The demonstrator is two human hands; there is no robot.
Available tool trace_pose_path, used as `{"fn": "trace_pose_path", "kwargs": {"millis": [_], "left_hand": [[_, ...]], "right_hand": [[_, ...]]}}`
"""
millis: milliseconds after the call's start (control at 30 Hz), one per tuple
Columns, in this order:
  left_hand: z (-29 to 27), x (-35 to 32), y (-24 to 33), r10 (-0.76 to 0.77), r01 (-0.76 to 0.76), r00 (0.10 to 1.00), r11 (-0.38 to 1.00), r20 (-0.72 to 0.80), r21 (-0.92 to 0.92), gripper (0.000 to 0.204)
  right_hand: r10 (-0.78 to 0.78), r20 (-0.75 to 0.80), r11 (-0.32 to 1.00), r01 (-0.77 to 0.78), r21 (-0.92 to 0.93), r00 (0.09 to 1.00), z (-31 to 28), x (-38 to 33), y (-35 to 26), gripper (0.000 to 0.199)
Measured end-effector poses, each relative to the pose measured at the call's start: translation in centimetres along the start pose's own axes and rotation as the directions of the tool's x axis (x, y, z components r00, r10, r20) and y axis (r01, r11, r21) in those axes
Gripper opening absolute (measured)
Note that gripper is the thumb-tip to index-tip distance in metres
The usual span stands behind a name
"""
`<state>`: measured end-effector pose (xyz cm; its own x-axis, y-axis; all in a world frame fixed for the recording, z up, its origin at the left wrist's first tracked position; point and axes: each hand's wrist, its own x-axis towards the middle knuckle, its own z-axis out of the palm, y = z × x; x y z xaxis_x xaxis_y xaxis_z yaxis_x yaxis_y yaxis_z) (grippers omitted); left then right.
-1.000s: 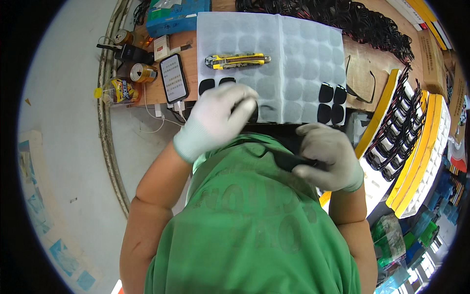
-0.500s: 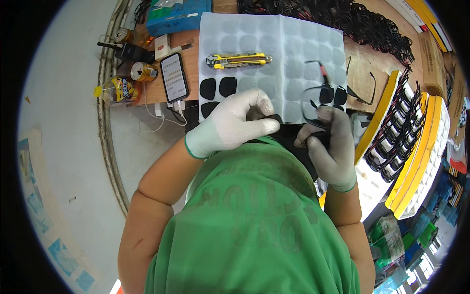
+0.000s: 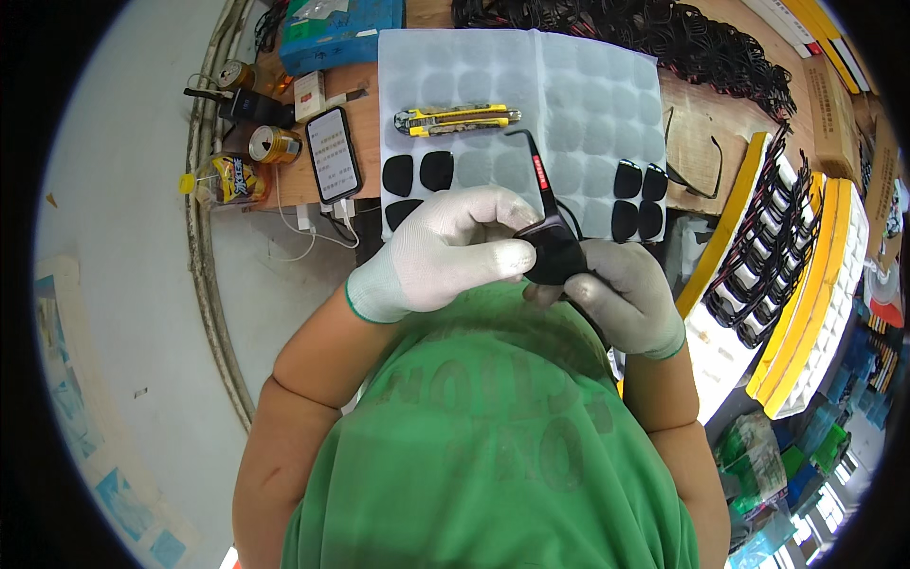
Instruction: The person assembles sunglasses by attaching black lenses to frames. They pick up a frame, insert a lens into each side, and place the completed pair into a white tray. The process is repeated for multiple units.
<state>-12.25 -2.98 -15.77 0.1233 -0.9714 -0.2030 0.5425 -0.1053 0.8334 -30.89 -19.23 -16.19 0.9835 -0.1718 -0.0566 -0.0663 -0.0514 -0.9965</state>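
Both gloved hands, left [image 3: 445, 251] and right [image 3: 621, 294], meet close to the chest around black glasses [image 3: 553, 248]. Ahead, the white sheet [image 3: 578, 104] is bare in its middle. A yellow knife [image 3: 458, 118] blocks its far left; dark lenses [image 3: 417, 174] sit left, more lenses [image 3: 637, 199] right. Racks of glasses [image 3: 763, 256] wall the right side.
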Motion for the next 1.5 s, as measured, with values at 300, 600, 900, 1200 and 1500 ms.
{"fn": "trace_pose_path", "kwargs": {"millis": [300,600,900,1200,1500], "left_hand": [[0.2,-0.3,-0.5,0.251,-0.191,0.967,0.812,-0.034,0.552,0.008],[1.0,-0.1,-0.6,0.415,-0.345,0.909,0.697,0.039,0.628,0.009],[2.3,-0.3,0.2,0.304,-0.17,0.952,0.606,-0.029,0.777,0.02],[3.3,1.1,-0.4,0.417,-0.23,0.909,0.522,-0.01,0.821,0.018],[3.2,4.2,-0.1,0.326,-0.291,0.937,0.52,0.128,0.803,0.014]], "right_hand": [[0.048,-0.084,0.986,-0.06,-0.156,0.995,0.6,0.1,-1.1,0.02],[0.065,-0.109,0.988,-0.08,-0.134,0.992,-0.3,-0.1,-1.7,0.02],[-0.121,-0.386,0.93,-0.031,-0.366,0.914,2.2,0.0,-2.0,0.018],[-0.238,-0.421,0.936,0.092,-0.339,0.875,2.0,0.0,-1.9,0.011],[-0.026,-0.252,0.964,-0.042,-0.263,0.967,-2.6,-1.0,-1.8,0.015]]}}
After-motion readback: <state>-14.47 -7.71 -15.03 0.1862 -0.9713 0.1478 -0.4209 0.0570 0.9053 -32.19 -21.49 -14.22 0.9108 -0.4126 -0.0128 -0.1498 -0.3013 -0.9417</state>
